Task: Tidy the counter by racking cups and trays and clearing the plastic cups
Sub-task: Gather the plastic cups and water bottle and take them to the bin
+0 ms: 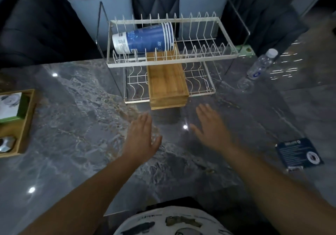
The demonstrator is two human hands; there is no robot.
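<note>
A person is standing at a glossy grey marble counter [76,125], looking down at both bare hands. The left hand [141,134] and the right hand [211,125] are hovering flat above the stone, fingers spread and relaxed, gripping nothing, just in front of a white two-tier wire dish rack [163,62]. A nested stack of blue-and-white paper cups [143,40] is lying on its side in the rack's upper tier, towards the left. A stack of light wooden trays [167,83] is resting flat on the lower tier, its near edge jutting past the rack's front rail towards the hands.

To the right, clear plastic cups [283,65] are showing only as faint glints beside a clear plastic water bottle [261,63]; their number is hard to tell. A dark blue printed card [298,154] is lying nearer the right forearm.

The racking appears done, so clearing those plastic cups is probably next. Being nearly invisible and light, they are best approached slowly with the right hand, nested together, without knocking the bottle.
</note>
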